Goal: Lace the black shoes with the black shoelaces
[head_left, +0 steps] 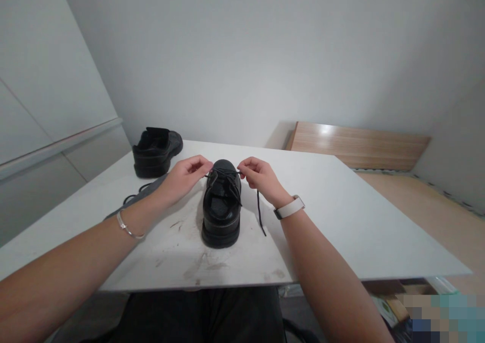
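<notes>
A black lace-up shoe (222, 224) stands upright on the white table, its heel toward me and its toe pointing away. At its left side, my left hand (190, 174) pinches a shoelace between thumb and fingers. My right hand (259, 176) grips the black shoelace (260, 214) on the other side, and a loose end hangs from it onto the tabletop. The laces cross over the front of the shoe between both hands. Part of the shoe's toe is hidden behind the laces and tongue.
A second black shoe (153, 153) stands at the back left of the white table (333, 232). Beside my left forearm lies a dark grey item (149, 189) with a black lace or cord, partly covered. A wooden headboard (356, 143) rises behind the table at right.
</notes>
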The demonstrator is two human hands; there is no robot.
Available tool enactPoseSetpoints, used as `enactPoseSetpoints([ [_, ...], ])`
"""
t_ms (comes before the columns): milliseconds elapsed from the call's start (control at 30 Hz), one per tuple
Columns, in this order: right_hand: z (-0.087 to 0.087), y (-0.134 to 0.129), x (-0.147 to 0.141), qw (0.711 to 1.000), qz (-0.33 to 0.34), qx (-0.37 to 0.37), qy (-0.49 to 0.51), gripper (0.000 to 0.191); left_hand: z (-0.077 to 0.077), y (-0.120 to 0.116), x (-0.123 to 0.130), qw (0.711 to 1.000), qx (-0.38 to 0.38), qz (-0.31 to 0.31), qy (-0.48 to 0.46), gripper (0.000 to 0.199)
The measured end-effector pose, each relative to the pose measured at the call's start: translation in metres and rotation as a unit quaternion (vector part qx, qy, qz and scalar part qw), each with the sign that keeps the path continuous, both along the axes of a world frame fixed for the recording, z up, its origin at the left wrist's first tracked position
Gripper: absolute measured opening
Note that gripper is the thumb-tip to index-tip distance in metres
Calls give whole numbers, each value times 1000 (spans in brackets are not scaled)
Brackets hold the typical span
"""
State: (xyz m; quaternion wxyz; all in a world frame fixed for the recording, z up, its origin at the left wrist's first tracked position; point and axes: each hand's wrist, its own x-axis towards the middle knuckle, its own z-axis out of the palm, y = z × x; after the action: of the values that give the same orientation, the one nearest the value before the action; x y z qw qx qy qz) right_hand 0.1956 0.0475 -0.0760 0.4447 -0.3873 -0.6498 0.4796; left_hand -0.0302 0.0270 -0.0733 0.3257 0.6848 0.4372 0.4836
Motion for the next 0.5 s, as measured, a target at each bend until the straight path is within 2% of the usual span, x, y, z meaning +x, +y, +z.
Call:
enactPoseSetpoints([
  [133, 4, -3, 1, 997, 17, -43, 54, 37, 0, 2, -3, 999, -47, -22, -15, 46],
  [300, 4, -3, 2, 997, 18, -46, 60, 40, 0, 3, -6, 994, -68, -67, -53, 30],
  [500, 1, -1, 2, 998, 12, -61, 3, 36, -2, 3, -1, 988, -73, -47, -128, 24],
])
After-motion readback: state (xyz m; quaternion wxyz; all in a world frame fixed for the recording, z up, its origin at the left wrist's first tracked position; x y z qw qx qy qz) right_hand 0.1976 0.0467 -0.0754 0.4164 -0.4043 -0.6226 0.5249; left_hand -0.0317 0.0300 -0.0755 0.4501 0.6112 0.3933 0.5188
